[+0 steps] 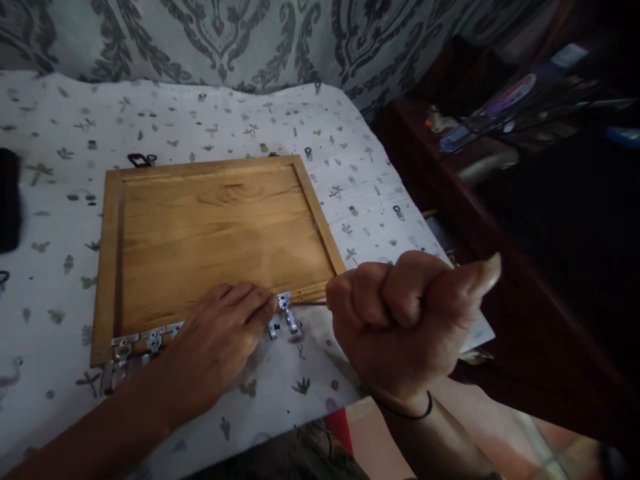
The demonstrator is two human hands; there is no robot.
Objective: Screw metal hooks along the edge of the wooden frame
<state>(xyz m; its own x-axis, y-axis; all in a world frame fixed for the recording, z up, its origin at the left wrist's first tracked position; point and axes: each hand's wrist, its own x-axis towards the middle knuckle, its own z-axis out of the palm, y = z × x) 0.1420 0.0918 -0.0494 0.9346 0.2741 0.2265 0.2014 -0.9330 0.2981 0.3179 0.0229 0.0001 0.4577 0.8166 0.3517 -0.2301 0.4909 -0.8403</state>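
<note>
A light wooden framed panel [225,227], like a small cabinet door, lies flat on the tablecloth. Several metal cabinet hinges [154,340] line its front edge, their arms hanging past the edge. My left hand [215,347] bends over that edge with fingers pressed together. Its fingertips touch the front rail beside the rightmost hinge [287,312]; another hinge is partly covered beneath them. My right hand [400,320] is closed in a fist, thumb stretched out, in front of the panel's near right corner. What its curled fingers hold, if anything, is hidden.
A patterned white tablecloth [240,120] covers the table. A dark object [9,200] lies at the left edge, a black piece [140,160] behind the panel. Dark wooden furniture [500,227] stands at the right, with a clear plastic package [505,100] above it. A patterned curtain [220,40] hangs behind.
</note>
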